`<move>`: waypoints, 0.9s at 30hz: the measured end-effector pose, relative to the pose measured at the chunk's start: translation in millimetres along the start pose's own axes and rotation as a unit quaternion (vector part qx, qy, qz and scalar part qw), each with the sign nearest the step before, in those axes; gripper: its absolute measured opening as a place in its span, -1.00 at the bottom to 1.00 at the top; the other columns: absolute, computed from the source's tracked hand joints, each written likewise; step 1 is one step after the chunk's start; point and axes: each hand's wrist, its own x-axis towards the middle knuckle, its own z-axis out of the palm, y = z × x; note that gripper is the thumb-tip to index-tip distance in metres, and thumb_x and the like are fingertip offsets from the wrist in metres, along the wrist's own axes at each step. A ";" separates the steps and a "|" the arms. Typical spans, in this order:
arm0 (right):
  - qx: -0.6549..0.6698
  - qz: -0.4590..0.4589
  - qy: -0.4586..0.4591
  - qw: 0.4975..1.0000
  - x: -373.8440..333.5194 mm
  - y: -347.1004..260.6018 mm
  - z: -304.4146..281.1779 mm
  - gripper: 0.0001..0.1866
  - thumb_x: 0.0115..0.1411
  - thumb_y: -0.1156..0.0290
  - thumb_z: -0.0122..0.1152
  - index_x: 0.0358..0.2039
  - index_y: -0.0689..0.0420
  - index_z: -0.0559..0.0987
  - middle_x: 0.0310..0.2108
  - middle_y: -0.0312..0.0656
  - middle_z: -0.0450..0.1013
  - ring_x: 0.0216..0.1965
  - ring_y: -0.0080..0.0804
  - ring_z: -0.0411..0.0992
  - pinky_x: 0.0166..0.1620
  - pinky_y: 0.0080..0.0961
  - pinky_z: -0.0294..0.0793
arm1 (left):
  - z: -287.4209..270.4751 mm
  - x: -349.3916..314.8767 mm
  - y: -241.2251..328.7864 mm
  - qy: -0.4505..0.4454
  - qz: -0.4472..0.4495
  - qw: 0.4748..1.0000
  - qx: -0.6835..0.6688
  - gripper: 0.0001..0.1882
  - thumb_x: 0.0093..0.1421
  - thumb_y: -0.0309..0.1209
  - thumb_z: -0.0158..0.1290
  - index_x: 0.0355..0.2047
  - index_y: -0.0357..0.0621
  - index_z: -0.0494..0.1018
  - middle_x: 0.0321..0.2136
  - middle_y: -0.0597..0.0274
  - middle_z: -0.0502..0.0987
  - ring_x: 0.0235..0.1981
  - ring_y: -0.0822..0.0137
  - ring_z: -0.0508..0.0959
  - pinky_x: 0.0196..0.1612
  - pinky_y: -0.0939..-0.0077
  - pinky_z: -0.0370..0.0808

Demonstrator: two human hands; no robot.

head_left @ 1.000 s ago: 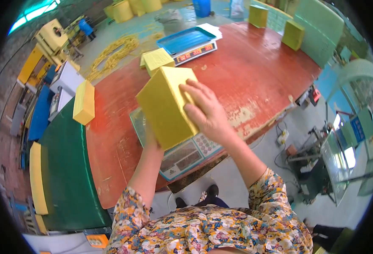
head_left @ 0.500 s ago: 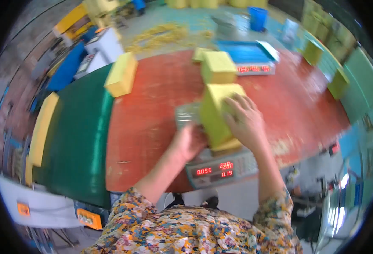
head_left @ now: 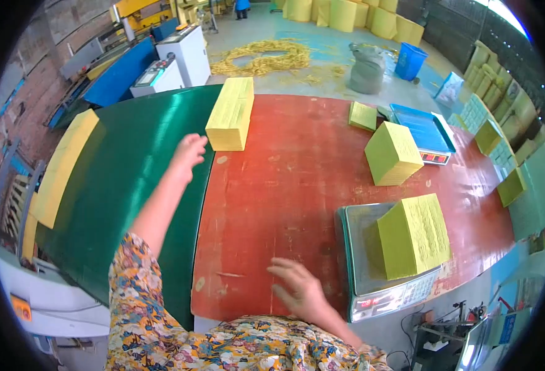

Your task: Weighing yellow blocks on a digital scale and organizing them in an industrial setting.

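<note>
I see the left hand (head_left: 189, 157) of the person, loosely open with bent fingers, just beside a long yellow stack (head_left: 230, 114); whether it touches, I cannot tell. The right hand (head_left: 300, 287) is empty, fingers spread, over the red surface (head_left: 272, 204). Another yellow stack (head_left: 411, 238) rests on the scale (head_left: 363, 263).

Floral top (head_left: 254, 340) in orange, white and blue, with matching sleeves (head_left: 133, 272).

Bright scene; glare streaks on green belt (head_left: 121, 179), whitish sheen along right of red bench (head_left: 278, 198); edges fisheye-bent, corners black.
</note>
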 end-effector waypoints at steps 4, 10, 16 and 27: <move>-0.079 0.111 0.036 0.990 -40.3 60.3 39.2 -0.60 0.10 0.48 0.25 -0.01 0.17 0.52 0.09 0.07 0.39 0.11 0.06 0.37 0.12 -0.18 0.41 | 43.0 119.8 6.5 -0.050 0.040 0.998 0.019 -0.49 0.14 -0.04 0.17 -0.06 -0.18 0.51 -0.21 0.21 0.55 -0.19 0.30 0.46 -0.14 0.37 0.38; -0.149 0.014 0.070 0.986 -69.3 116.4 86.9 -0.56 0.06 0.53 0.14 0.01 0.21 0.44 0.20 0.08 0.28 0.29 0.04 0.18 0.25 -0.04 0.24 | 157.0 232.7 -47.6 -0.395 -0.037 0.902 -0.169 -0.52 0.14 -0.24 0.17 0.01 -0.27 0.48 -0.13 0.14 0.59 -0.12 0.30 0.59 -0.03 0.32 0.52; -0.194 0.081 0.094 0.973 -78.8 92.1 58.4 -0.56 0.00 0.58 0.15 -0.03 0.25 0.41 0.19 0.10 0.27 0.29 0.10 0.17 0.22 0.06 0.25 | 199.8 211.0 -103.2 -0.562 -0.097 0.821 -0.015 -0.50 0.10 -0.30 0.17 0.03 -0.28 0.46 -0.13 0.15 0.59 -0.13 0.31 0.59 -0.04 0.34 0.52; -0.169 0.011 0.163 0.972 -72.3 94.9 67.0 -0.71 -0.01 0.58 0.13 -0.21 0.29 0.45 0.03 0.14 0.36 0.17 0.20 0.28 0.13 0.12 0.32 | 166.5 45.4 -4.0 -0.646 -0.080 0.739 0.175 -0.36 -0.13 -0.52 0.19 0.07 -0.26 0.41 -0.16 0.20 0.60 -0.17 0.28 0.59 -0.05 0.40 0.51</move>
